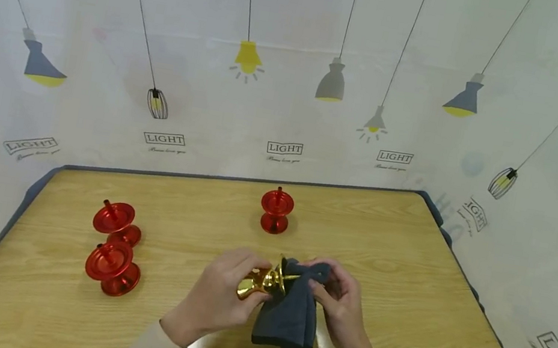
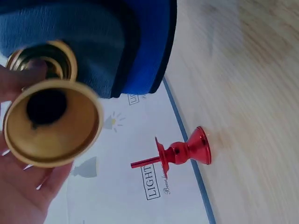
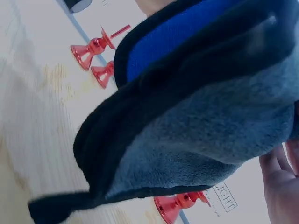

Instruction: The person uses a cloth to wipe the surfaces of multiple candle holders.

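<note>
left hand point(image 1: 215, 301) fingers curled gripping gold candlestick point(image 1: 262, 281) | right hand point(image 1: 342, 309) fingers pinching dark blue cloth point(image 1: 289, 315) against it | above counter point(image 1: 406, 267) | three red candlesticks point(image 1: 275, 211) behind

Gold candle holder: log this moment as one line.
left hand: holds gold candle holder | right hand: presses dark cloth on it | three red holders on table

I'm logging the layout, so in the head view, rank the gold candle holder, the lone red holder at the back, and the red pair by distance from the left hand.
1. Gold candle holder: gripped in the left hand.
2. Lone red holder: behind the hands, mid-table.
3. Red pair: far to the left.
</note>
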Available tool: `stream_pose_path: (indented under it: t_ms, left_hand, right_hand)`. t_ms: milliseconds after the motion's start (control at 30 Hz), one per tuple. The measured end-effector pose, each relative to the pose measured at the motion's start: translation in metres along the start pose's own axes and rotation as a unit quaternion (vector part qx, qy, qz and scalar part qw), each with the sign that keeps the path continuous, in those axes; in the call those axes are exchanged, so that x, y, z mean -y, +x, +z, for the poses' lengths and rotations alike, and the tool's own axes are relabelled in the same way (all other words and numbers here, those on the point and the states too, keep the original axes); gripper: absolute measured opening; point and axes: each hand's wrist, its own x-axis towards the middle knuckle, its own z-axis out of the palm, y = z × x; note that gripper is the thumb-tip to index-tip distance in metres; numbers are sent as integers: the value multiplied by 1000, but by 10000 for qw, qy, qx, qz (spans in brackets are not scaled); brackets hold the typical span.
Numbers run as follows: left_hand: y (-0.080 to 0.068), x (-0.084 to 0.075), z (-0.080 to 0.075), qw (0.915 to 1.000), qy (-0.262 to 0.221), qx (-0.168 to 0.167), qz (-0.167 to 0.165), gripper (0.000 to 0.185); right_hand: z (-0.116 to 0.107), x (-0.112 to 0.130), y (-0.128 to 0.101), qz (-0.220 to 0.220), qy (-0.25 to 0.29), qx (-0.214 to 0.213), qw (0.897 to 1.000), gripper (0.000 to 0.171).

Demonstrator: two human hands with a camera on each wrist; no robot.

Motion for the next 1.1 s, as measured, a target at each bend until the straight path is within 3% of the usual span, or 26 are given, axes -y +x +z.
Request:
stream_pose_path:
  t_ms: [67, 133, 200, 267, 333, 400, 433, 467, 500, 533, 633, 667, 733, 800, 900, 1000, 1100]
  left_hand:
    - [-1, 1, -2, 9995, -248, 167, -82, 38]
    - [-1, 4, -4, 9945, -842, 546, -288, 34]
    - [0, 7, -6, 9770, -1712, 1095, -645, 29]
    - [0, 13, -8, 9429, -2669, 1675, -1082, 26]
    - [0, 19, -8, 8988, -3473, 2186, -1541, 28]
    - [0, 25, -9, 8690, -3881, 2499, -1784, 34]
    - [-1, 26, -9, 8608, -3982, 2553, -1879, 36]
    - [-2, 27, -8, 8614, -3958, 2531, -1931, 38]
    - [-3, 27, -8, 8691, -3852, 2432, -1928, 38]
    - [-4, 26, -7, 8820, -3685, 2246, -1893, 37]
    - [-9, 20, -3, 9517, -2459, 1262, -1338, 34]
    - [-9, 18, -2, 9705, -1951, 896, -1095, 35]
    - [-9, 14, 0, 9929, -983, 257, -623, 41]
    - [-9, 11, 3, 9994, -217, -131, -234, 46]
    - [-9, 8, 7, 9988, 380, -307, -12, 45]
    - [-11, 9, 8, 9987, 419, -290, -48, 37]
    - [-15, 13, 6, 9995, -71, 91, -309, 32]
  right_hand:
    - [-1, 1, 0, -63, -175, 111, 9998, 21]
    - [-2, 3, -1, -98, -317, 225, 9992, 21]
    - [-4, 4, -1, -123, -392, 366, 9985, 22]
    - [-5, 5, -2, -168, -381, 545, 9976, 23]
    - [-5, 5, -2, -185, -355, 705, 9967, 24]
    - [-5, 5, -2, -229, -347, 832, 9957, 24]
    - [-4, 4, -2, -232, -350, 859, 9954, 24]
    - [-4, 4, -1, -173, -329, 842, 9958, 23]
    - [-3, 3, -1, -130, -316, 798, 9962, 23]
    - [-2, 2, -1, -73, -306, 705, 9970, 23]
    - [-1, -1, 0, 122, -223, 375, 9990, 23]
    - [0, -2, 1, 146, -170, 276, 9994, 22]
    - [2, -4, 4, 191, -62, 61, 9998, 22]
    - [3, -5, 5, 231, 75, -60, 9997, 22]
    - [4, -5, 5, 378, 210, -155, 9989, 22]
    - [3, -6, 5, 493, 148, 3, 9987, 21]
    - [2, -6, 5, 515, -121, 259, 9983, 23]
